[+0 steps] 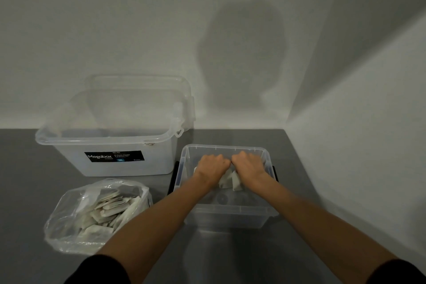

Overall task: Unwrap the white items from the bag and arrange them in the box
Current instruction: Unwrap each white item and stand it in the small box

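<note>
A clear plastic bag (69,221) lies at the front left, holding several white wrapped packets (110,208). My left hand (213,166) and my right hand (250,165) are side by side, knuckles touching, above the small clear box (230,214). Both hands have curled fingers and grip a white wrapper (230,178) whose torn flaps hang below them. The hands are blurred. Dark round shapes show on the box floor beneath the wrapper.
A bigger clear tub (110,145) with a black Megabox label stands at the back left, with its lid (138,90) leaning on the wall behind it. A white wall closes off the grey table (230,260) at the back and right.
</note>
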`<state>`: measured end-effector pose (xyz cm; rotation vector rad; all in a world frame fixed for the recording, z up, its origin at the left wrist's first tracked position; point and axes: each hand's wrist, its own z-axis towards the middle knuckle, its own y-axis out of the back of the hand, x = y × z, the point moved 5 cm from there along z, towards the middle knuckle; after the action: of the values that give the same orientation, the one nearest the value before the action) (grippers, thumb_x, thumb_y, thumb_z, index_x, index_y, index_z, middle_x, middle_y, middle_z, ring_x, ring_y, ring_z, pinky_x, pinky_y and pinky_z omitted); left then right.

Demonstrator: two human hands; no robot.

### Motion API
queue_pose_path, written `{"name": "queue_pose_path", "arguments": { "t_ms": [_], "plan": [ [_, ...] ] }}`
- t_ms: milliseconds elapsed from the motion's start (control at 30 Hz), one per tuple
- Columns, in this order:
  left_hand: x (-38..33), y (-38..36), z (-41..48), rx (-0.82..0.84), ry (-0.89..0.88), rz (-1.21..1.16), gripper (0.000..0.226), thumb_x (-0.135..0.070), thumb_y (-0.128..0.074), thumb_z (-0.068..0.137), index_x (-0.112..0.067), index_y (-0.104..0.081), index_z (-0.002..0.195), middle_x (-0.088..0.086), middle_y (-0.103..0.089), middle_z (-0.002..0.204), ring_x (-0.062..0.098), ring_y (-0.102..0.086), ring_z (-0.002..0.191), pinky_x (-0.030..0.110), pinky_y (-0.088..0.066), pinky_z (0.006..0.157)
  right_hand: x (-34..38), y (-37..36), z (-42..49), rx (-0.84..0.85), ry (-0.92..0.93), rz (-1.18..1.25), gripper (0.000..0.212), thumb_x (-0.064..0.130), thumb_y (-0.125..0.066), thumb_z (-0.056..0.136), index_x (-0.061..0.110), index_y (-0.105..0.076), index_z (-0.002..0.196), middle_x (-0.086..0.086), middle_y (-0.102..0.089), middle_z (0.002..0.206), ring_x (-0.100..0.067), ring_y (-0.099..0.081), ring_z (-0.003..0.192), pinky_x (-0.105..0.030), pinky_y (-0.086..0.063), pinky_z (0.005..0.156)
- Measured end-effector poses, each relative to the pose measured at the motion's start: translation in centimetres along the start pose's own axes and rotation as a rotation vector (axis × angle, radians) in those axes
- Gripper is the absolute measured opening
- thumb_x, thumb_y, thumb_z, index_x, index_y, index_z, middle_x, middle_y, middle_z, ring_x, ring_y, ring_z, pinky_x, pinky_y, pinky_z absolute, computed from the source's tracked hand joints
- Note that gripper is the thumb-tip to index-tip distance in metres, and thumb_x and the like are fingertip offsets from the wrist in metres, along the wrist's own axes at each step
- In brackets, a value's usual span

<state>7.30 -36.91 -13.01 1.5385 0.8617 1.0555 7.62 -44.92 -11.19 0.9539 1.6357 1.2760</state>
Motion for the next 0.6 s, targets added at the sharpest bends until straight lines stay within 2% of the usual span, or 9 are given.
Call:
{"name": "queue_pose_path", "arguments": {
  "t_ms": [133, 333, 467, 600],
  "plan": [
    [0.2, -0.1, -0.2, -0.02, -0.007, -0.005, 0.026, -0.011, -0.056, 0.092, -0.012, -0.055, 0.119, 0.01, -0.063, 0.114, 0.028, -0.064, 0.103, 0.037, -0.049, 0.083, -0.2, 0.1, -0.2, 0.018, -0.003, 0.008, 0.019, 0.001, -0.048, 0.094, 0.005, -0.061, 0.108, -0.014, -0.061, 0.114, -0.029, -0.063, 0.103, -0.034, -0.045, 0.074],
    [0.5, 0.9, -0.7, -0.09, -0.029, -0.026, 0.028, -0.012, -0.059, 0.092, -0.012, -0.052, 0.119, 0.011, -0.062, 0.112, 0.028, -0.064, 0.1, 0.036, -0.049, 0.079, -0.5, 0.5, -1.0, 0.047, -0.024, 0.055, 0.023, -0.004, -0.047, 0.093, 0.004, -0.058, 0.111, -0.015, -0.059, 0.116, -0.03, -0.062, 0.104, -0.033, -0.047, 0.079],
    [1.2, 2.3, -1.3, -0.124, -0.039, -0.069, 0.021, -0.014, -0.053, 0.094, -0.012, -0.054, 0.115, 0.011, -0.063, 0.108, 0.027, -0.064, 0.095, 0.035, -0.048, 0.077, -0.5, 1.3, -1.7, 0.059, -0.05, 0.104, 0.023, -0.006, -0.049, 0.091, 0.003, -0.059, 0.11, -0.016, -0.059, 0.114, -0.029, -0.063, 0.101, -0.029, -0.043, 0.071],
    [2.9, 5.0, -3.3, -0.15, -0.051, -0.326, 0.023, -0.027, -0.053, 0.093, -0.018, -0.061, 0.113, 0.002, -0.068, 0.105, 0.02, -0.064, 0.094, 0.035, -0.052, 0.08, -0.1, 3.9, -2.2, 0.035, -0.067, 0.151, 0.017, 0.012, -0.054, 0.092, 0.008, -0.062, 0.106, -0.012, -0.06, 0.11, -0.029, -0.063, 0.095, -0.031, -0.045, 0.07]
  ]
}}
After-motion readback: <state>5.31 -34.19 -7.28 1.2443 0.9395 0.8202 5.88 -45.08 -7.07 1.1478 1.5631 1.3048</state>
